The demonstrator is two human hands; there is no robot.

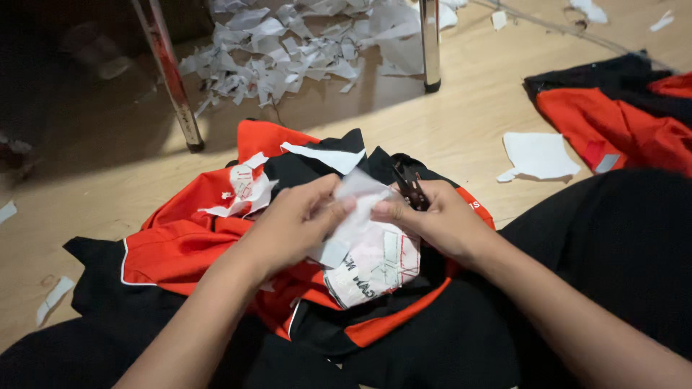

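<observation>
We are pinching a white paper backing [364,238] with our left hand [299,220] fingers, our right hand [440,223] gripping small black snips [409,186] over the red-and-black garment [187,245]

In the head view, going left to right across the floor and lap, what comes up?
Paper scrap on the floor → slanted metal leg → left hand → right hand → white paper sheet → red and black garment.
</observation>
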